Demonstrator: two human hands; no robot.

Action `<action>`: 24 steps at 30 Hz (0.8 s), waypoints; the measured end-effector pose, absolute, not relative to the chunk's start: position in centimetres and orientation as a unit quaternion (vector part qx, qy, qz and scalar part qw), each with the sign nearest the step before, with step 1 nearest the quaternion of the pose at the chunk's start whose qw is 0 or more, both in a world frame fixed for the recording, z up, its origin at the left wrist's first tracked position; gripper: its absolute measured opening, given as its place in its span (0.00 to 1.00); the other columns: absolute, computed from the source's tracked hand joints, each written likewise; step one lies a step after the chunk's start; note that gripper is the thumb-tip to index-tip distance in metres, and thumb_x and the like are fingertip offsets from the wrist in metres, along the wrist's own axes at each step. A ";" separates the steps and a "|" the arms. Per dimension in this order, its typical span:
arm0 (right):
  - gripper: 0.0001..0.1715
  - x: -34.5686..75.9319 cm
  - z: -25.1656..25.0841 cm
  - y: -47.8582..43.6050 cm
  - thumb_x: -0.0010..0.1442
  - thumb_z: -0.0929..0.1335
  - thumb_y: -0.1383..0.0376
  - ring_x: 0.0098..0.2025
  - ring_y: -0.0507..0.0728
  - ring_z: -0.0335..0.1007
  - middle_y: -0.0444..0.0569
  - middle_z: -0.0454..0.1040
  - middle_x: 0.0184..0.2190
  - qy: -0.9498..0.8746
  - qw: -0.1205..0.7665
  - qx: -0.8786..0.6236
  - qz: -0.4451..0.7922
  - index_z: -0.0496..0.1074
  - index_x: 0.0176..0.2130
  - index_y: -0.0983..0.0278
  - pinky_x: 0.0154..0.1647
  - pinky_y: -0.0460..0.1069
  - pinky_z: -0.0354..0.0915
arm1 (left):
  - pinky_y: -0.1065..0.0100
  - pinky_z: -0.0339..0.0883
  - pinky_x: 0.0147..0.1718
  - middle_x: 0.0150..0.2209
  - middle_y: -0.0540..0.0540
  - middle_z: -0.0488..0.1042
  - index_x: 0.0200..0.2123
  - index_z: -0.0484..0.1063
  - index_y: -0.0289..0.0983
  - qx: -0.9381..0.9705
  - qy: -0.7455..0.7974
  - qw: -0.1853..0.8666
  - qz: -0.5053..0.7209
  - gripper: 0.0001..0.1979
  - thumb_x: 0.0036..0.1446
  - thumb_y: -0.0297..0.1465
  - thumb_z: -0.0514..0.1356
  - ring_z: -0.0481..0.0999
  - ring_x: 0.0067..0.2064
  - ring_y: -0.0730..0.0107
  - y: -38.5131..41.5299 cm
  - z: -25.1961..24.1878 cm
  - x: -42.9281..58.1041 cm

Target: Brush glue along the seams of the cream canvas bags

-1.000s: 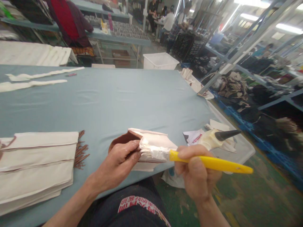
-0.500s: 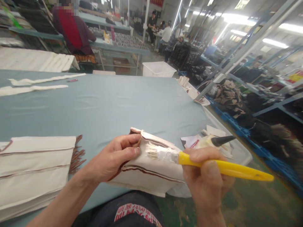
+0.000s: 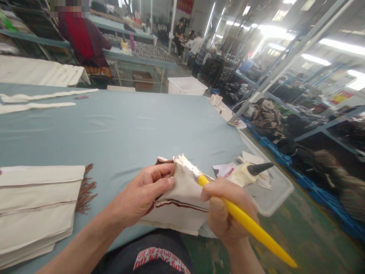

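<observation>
My left hand [image 3: 142, 194] pinches a cream fabric piece with a brown stripe [image 3: 182, 201] at the near edge of the blue table [image 3: 128, 121]. In my right hand [image 3: 225, 215] is a yellow-handled brush [image 3: 242, 220], fingers closed round the handle; its white, glue-caked bristles [image 3: 185, 165] rest against the top edge of the piece. Just to the right lies a glue bottle with a black nozzle [image 3: 251, 171] on a clear plastic tray [image 3: 276, 190].
A stack of cream striped pieces with brown fringe [image 3: 37, 205] lies at the near left. White strips [image 3: 37, 101] lie at the far left of the table. A white bin [image 3: 186, 85] stands beyond it. A person in red [image 3: 81, 38] sits behind; racks fill the right side.
The brush swung from lying flat across the piece to pointing up at its top edge, the handle now angled down to the right. The piece dropped lower towards my lap.
</observation>
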State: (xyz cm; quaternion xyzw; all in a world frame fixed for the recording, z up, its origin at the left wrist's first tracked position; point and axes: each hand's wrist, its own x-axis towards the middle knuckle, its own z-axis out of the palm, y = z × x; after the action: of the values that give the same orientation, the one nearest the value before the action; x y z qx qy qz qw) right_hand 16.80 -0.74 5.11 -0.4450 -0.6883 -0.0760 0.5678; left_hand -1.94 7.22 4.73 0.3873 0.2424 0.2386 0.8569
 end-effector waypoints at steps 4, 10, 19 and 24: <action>0.06 17.2 5.8 -0.5 0.74 0.66 0.68 0.27 0.51 0.78 0.44 0.82 0.30 -0.753 0.506 -0.410 -0.094 0.74 0.46 0.62 0.32 0.46 0.73 | 0.75 0.73 0.33 0.32 0.49 0.78 0.42 0.84 0.36 0.378 0.242 0.854 0.264 0.18 0.53 0.41 0.78 0.78 0.33 0.71 7.2 4.5 -1.3; 0.09 17.2 4.8 -1.3 0.75 0.66 0.61 0.26 0.53 0.76 0.41 0.78 0.26 -0.641 0.586 -0.492 -0.052 0.76 0.44 0.59 0.32 0.49 0.73 | 0.75 0.71 0.30 0.30 0.48 0.79 0.42 0.83 0.34 0.380 0.250 0.851 0.262 0.20 0.51 0.41 0.78 0.77 0.31 0.71 7.5 4.5 -1.0; 0.10 16.3 3.9 -0.8 0.77 0.65 0.60 0.26 0.52 0.74 0.41 0.77 0.26 -0.622 0.613 -0.485 -0.029 0.75 0.46 0.59 0.31 0.49 0.73 | 0.75 0.73 0.28 0.30 0.48 0.80 0.44 0.84 0.34 0.362 0.276 0.851 0.260 0.24 0.48 0.41 0.80 0.78 0.29 0.71 7.2 4.8 -1.9; 0.11 15.8 3.7 -0.6 0.77 0.65 0.59 0.26 0.53 0.74 0.42 0.77 0.27 -0.654 0.583 -0.482 -0.017 0.76 0.46 0.59 0.32 0.49 0.72 | 0.75 0.76 0.30 0.29 0.48 0.80 0.39 0.85 0.34 0.340 0.253 0.864 0.271 0.19 0.48 0.39 0.81 0.79 0.29 0.72 7.0 5.1 -2.3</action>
State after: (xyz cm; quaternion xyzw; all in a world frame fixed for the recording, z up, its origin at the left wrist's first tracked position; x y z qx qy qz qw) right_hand 15.80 -0.62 3.73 -0.4824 -0.6538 -0.0170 0.5827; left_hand -2.31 7.03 5.07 0.3395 0.2535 0.2708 0.8644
